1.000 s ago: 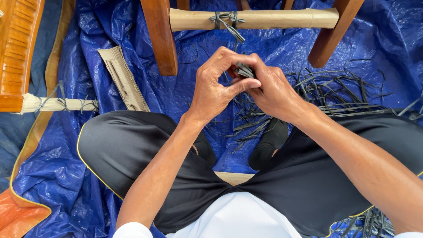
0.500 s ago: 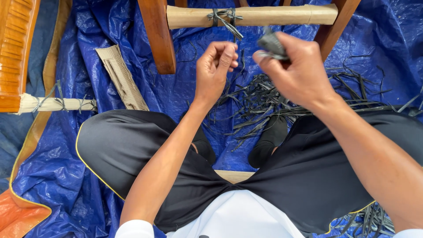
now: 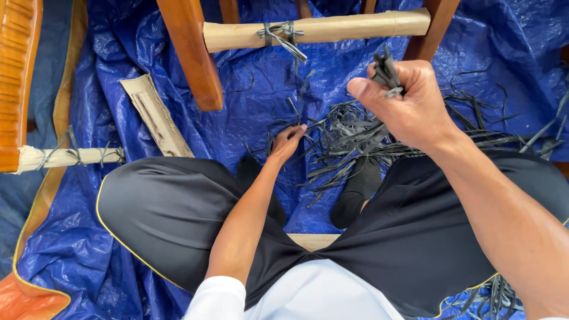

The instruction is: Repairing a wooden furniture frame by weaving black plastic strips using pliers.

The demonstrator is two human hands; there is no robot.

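Note:
My right hand (image 3: 409,104) is raised and closed around a small bundle of dark plastic strips (image 3: 386,71) that stick up out of the fist. My left hand (image 3: 288,142) is lowered to the blue tarp, fingertips touching the edge of a loose pile of dark strips (image 3: 355,133) between my feet. Whether it grips a strip I cannot tell. Ahead, a cardboard-wrapped chair rail (image 3: 320,29) has a dark strip tied around it (image 3: 281,32).
Wooden chair legs (image 3: 189,53) stand ahead on the blue tarp (image 3: 106,249). A piece of cardboard (image 3: 155,115) lies left of my knee. Another wrapped rail (image 3: 68,157) and an orange wooden part (image 3: 18,71) are at the far left. More strips lie at the right.
My hands, joined a second ago, have parted. The right hand rose to the right with the strip bundle; the left hand dropped from chest height down to the strip pile.

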